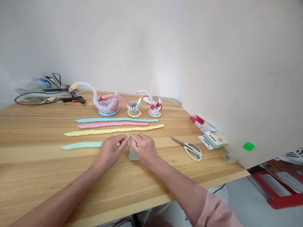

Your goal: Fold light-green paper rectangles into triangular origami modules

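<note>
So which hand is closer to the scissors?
The right hand. It's left of the scissors, with some table between. The left hand is farther left, by the pale green strip.

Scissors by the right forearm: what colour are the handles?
The scissors' handles are white or off-white, seen best in the head view, the only one here.

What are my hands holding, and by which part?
A small piece of pale green paper, pinched by its edges between the fingertips of the left hand and right hand.
</note>
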`<state>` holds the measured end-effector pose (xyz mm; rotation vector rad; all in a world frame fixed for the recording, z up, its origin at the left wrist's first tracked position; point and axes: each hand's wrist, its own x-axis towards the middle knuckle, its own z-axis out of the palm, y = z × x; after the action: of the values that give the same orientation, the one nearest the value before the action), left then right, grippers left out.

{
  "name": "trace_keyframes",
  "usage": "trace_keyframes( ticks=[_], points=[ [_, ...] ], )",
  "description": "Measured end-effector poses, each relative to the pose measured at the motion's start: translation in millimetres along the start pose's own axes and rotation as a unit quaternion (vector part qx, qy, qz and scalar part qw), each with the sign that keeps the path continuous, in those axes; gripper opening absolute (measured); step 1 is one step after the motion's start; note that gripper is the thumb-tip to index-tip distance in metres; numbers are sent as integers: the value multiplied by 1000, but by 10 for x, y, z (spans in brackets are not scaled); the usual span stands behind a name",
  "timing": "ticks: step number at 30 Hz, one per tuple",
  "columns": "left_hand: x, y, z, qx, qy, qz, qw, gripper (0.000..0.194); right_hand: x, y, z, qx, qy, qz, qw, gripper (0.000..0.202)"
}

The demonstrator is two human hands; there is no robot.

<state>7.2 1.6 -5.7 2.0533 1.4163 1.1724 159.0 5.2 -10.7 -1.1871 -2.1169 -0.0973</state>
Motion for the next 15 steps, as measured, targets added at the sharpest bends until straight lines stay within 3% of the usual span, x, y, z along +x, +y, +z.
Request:
trace_keyframes(
  ticks=[6, 9, 11, 15],
  points=[
    [15, 40, -12, -39, -10, -25, 999, 24, -22, -27, 16, 25, 2, 1, 1000, 26],
    [33, 28, -13, -84, -24, -62, 994, 28, 0, -26, -2, 150, -18, 48, 987, 26],
    [44, 7, -12, -119, -27, -88, 989, 29, 27, 10, -10, 294, -48, 124, 947, 31],
    [59, -13, -4, -177, -36, -132, 975, 29, 70, 123, -10, 520, -112, 261, 805, 28]
  ],
)
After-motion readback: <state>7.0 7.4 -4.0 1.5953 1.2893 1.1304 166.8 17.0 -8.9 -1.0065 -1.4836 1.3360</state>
